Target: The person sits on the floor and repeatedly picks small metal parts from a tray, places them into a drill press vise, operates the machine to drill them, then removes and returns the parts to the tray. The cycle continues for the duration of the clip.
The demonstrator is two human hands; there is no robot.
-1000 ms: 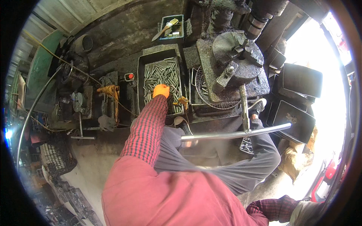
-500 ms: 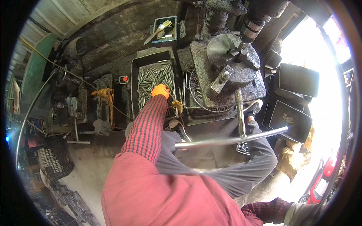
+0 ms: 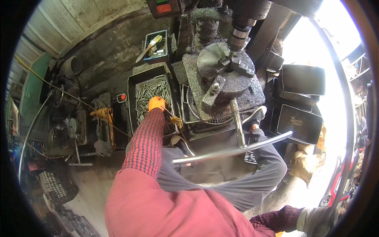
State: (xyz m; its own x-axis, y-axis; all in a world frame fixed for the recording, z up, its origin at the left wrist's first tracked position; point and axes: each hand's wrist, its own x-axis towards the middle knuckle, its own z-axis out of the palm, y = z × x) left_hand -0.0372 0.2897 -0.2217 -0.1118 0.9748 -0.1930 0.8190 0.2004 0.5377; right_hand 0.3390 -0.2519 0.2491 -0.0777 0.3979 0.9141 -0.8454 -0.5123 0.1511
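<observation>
My left hand (image 3: 156, 103), in an orange glove, reaches down into a dark metal tray (image 3: 132, 103) heaped with short steel pins (image 3: 149, 90). Its fingers look curled in among the pins, and what they hold is hidden. A thin rod wrapped in yellow material (image 3: 176, 121) runs close beside that glove. At the lower right edge my right arm extends outward in a checked sleeve; the greyish shape at its end seems to be my right hand (image 3: 316, 221), with its fingers not discernible.
Right of the tray, a drill chuck (image 3: 239, 37) hangs over a round jawed chuck (image 3: 209, 61). A long shiny bar (image 3: 233, 153) crosses above my knees. Behind the tray, a brush (image 3: 151, 46) lies on a small blue box (image 3: 156, 59). Dark bins (image 3: 303, 80) stand at the right.
The whole view has shifted, so the bench, tray and machine appear further left and slightly lower. My left hand stays among the pins, and my right arm remains at the lower right.
</observation>
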